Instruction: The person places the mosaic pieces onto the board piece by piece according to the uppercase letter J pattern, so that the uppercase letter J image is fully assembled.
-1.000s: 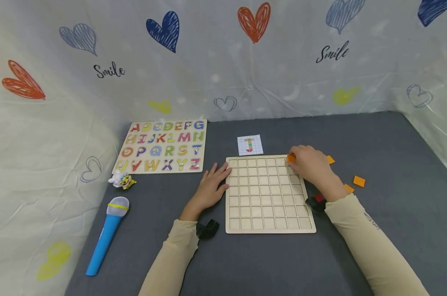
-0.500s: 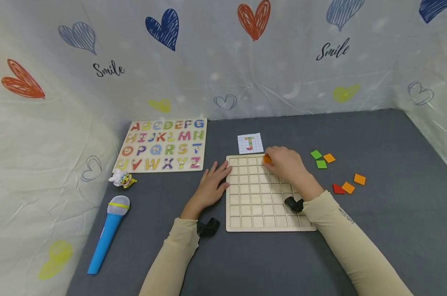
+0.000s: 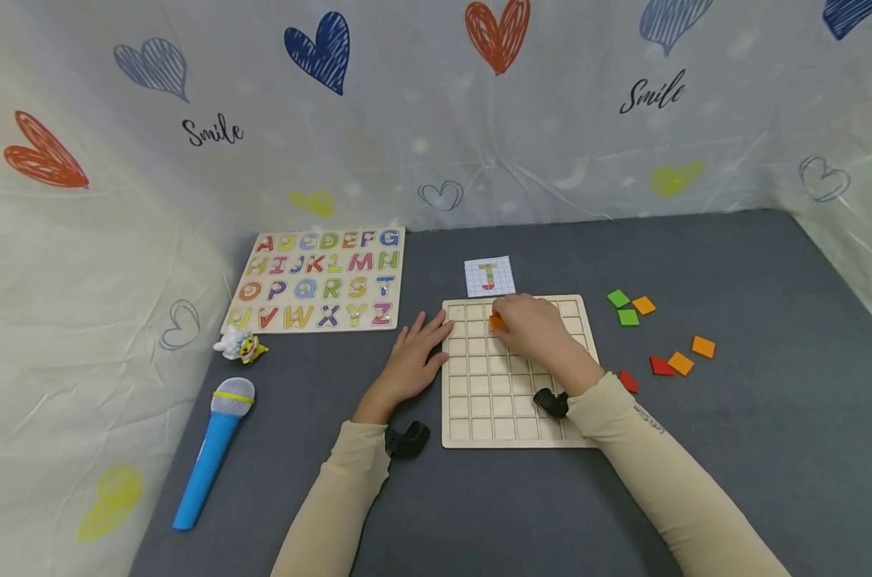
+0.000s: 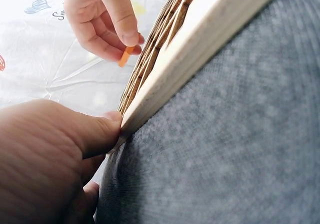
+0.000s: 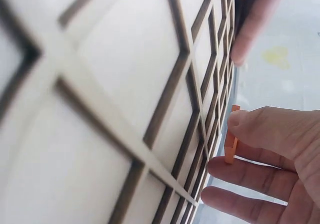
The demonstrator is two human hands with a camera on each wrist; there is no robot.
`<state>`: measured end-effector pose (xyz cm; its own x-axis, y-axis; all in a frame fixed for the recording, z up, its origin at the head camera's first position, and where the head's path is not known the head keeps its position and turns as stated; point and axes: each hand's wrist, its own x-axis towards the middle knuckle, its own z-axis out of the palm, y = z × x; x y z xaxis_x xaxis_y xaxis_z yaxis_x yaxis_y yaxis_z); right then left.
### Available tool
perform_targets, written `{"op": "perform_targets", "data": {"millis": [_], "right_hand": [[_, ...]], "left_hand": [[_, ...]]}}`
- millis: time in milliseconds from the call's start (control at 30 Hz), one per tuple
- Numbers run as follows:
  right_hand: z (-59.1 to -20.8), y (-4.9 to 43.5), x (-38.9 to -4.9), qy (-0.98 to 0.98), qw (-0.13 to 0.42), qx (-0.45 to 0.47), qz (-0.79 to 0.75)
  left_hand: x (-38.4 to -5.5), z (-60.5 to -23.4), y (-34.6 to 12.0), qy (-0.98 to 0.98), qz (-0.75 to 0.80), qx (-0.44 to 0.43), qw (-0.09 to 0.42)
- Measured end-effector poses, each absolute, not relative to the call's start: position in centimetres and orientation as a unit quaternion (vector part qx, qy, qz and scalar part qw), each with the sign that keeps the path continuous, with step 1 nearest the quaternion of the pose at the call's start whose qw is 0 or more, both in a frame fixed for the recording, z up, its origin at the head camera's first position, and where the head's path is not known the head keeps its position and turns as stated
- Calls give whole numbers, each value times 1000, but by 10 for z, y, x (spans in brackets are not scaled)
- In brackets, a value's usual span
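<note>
My right hand (image 3: 533,327) pinches an orange square tile (image 5: 232,134) between thumb and fingers, close over the far rows of a wooden grid board (image 3: 479,409). In the left wrist view the same tile shows edge-on beside the board's grid. My left hand (image 3: 410,365) rests at the board's left edge with fingers spread, its thumb touching the rim in the left wrist view. Just behind the board lies a small card (image 3: 489,276) with a coloured J-like shape on a printed grid.
Right of the board lie green tiles (image 3: 628,318), orange tiles (image 3: 704,346) and red pieces (image 3: 662,366). An alphabet board (image 3: 313,280) stands back left, with a small toy figure (image 3: 241,346) and a blue microphone (image 3: 208,457) nearer. A hanging printed sheet (image 3: 378,144) borders the table.
My right hand has moved left across the board's far edge with the orange tile, uncovering the green and red pieces at right. The left hand has stayed in place.
</note>
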<state>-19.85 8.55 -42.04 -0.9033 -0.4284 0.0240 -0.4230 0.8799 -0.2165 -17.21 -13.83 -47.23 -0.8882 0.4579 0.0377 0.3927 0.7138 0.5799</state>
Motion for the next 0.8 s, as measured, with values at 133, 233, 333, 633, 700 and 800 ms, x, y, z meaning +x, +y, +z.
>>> {"op": "perform_targets", "data": {"millis": [133, 233, 333, 633, 700, 800], "right_hand": [[-421, 83, -198, 970, 10, -224, -97], [-421, 82, -198, 970, 6, -225, -89], [-420, 81, -198, 970, 6, -228, -81], [-422, 79, -200, 970, 10, -232, -67], [-422, 78, -200, 970, 10, -232, -68], [-423, 78, -200, 970, 9, -232, -66]], "left_hand": [[-172, -471, -138, 924, 298, 231, 56], [-172, -470, -138, 924, 298, 232, 55], [-172, -469, -138, 924, 300, 233, 52], [-172, -468, -138, 923, 304, 233, 52], [-172, -468, -138, 922, 304, 232, 51], [-171, -468, -139, 922, 306, 232, 51]]}}
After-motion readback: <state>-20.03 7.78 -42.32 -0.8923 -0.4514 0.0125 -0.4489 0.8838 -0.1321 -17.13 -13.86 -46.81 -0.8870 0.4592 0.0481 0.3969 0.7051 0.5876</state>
